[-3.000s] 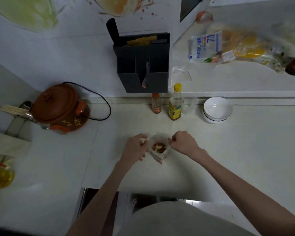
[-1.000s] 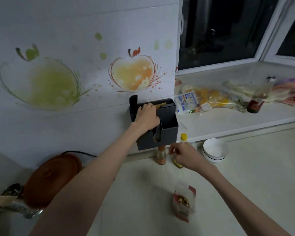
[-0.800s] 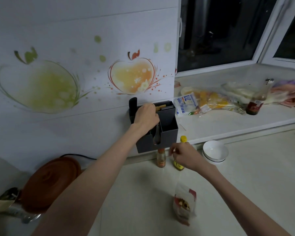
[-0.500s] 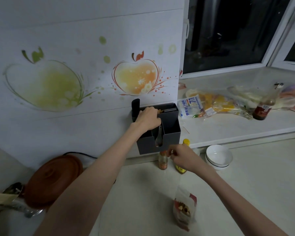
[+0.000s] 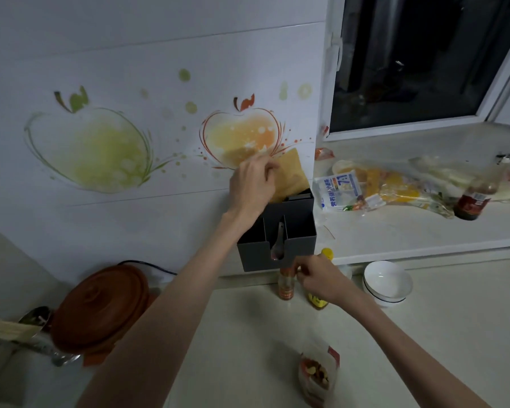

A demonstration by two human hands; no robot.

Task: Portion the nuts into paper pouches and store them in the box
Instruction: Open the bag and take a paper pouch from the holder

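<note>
My left hand (image 5: 252, 184) grips a tan paper pouch (image 5: 290, 175) and holds it partly lifted out of the dark grey wall-mounted box (image 5: 277, 231). A spoon (image 5: 278, 242) hangs in the box's front slot. Low on the counter stands an open bag of mixed nuts (image 5: 318, 375). My right hand (image 5: 318, 276) hovers below the box, in front of two small bottles, with its fingers pinched together; whether anything is in them I cannot tell.
A red-capped bottle (image 5: 286, 285) and a yellow-capped bottle (image 5: 321, 298) stand under the box. Stacked white bowls (image 5: 387, 282) are to their right. A brown clay pot (image 5: 100, 307) sits at left. Plastic food bags (image 5: 380, 187) and a dark bottle (image 5: 474, 198) lie on the windowsill.
My left hand, which was reaching into the box, has drawn a tan paper pouch upward out of it. My right hand has stayed below the box.
</note>
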